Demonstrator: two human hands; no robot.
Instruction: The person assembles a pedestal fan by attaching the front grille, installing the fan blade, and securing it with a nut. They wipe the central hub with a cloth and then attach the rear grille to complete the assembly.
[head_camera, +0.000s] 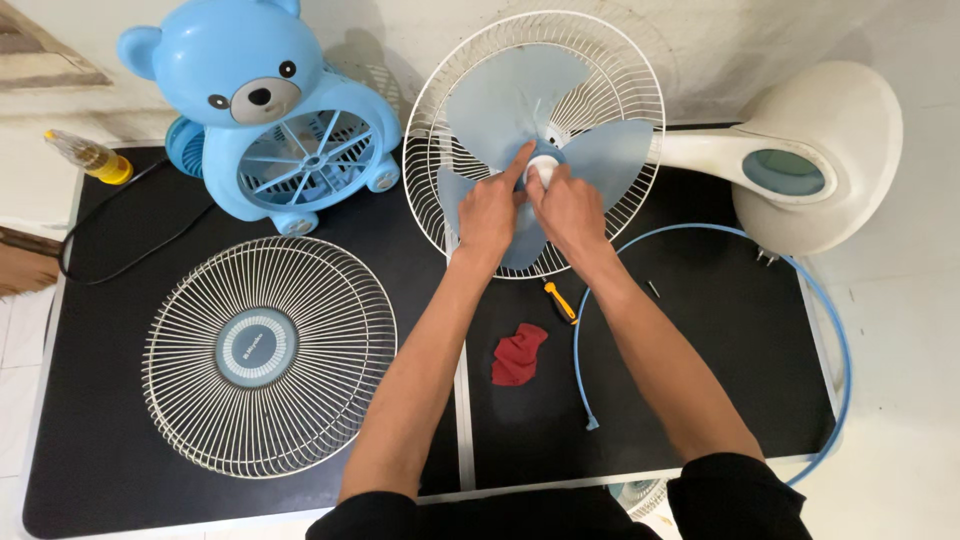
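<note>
A white pedestal fan lies on its back on a black mat (700, 340), its rear wire guard (440, 90) facing up with a light blue three-blade propeller (500, 100) inside. Both my hands meet at the blade's centre. My left hand (492, 208) rests on the blade with fingers at the white hub cap (541, 168). My right hand (568, 205) pinches that cap from the other side. The fan's white base (830, 110) lies at the right.
The detached front guard (268, 355) lies at the left. A blue bear-shaped fan (265, 110) stands behind it. A red cloth (518, 354), a yellow screwdriver (561, 301), a blue rim ring (835, 330) and a small oil bottle (90, 155) are around.
</note>
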